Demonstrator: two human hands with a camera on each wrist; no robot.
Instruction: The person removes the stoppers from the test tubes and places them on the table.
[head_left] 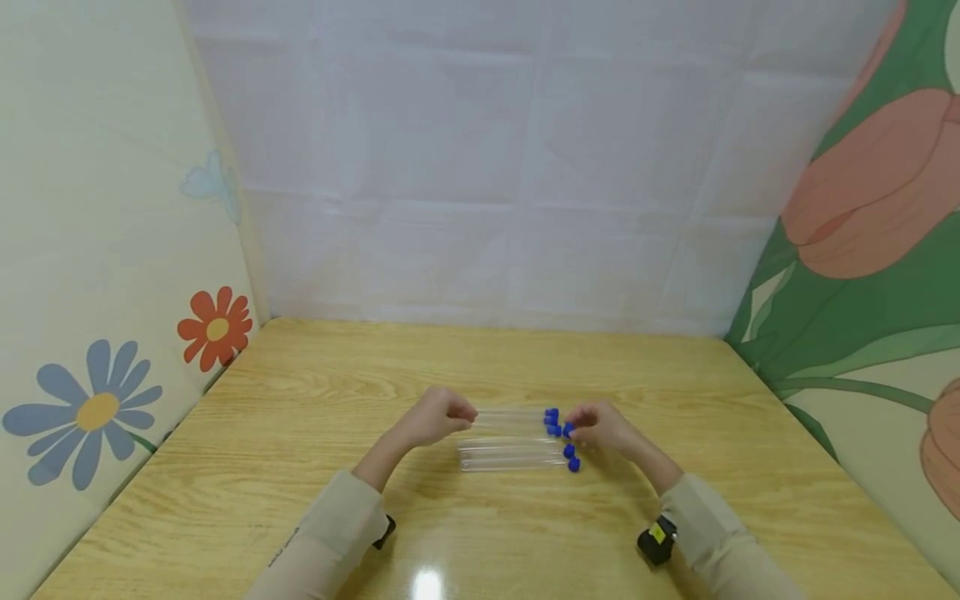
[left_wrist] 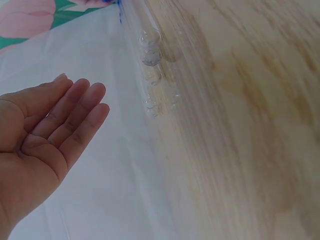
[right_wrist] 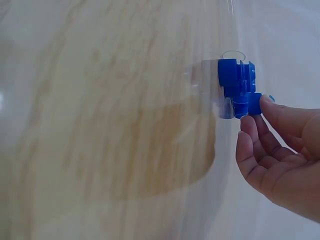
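Observation:
Clear test tubes [head_left: 510, 454] lie side by side on the wooden table, with blue stoppers at their right ends. My right hand [head_left: 603, 427] pinches a blue stopper [right_wrist: 254, 103] between thumb and fingertips. That stopper sits right beside the other blue stoppers [right_wrist: 228, 73] in the right wrist view. At the tubes' left ends is my left hand [head_left: 438, 417], its fingertips near the end of the farther tubes. Its fingers [left_wrist: 82, 112] are extended and slightly bent in the left wrist view, with nothing visible between them. Rounded tube ends [left_wrist: 151, 56] show beside it.
The wooden table [head_left: 300, 433] extends around the tubes on every side. A white cloth backdrop [head_left: 510, 183] stands behind it. Flower-patterned panels [head_left: 97, 250] border the left and right sides. Both wrists carry small black devices [head_left: 656, 542].

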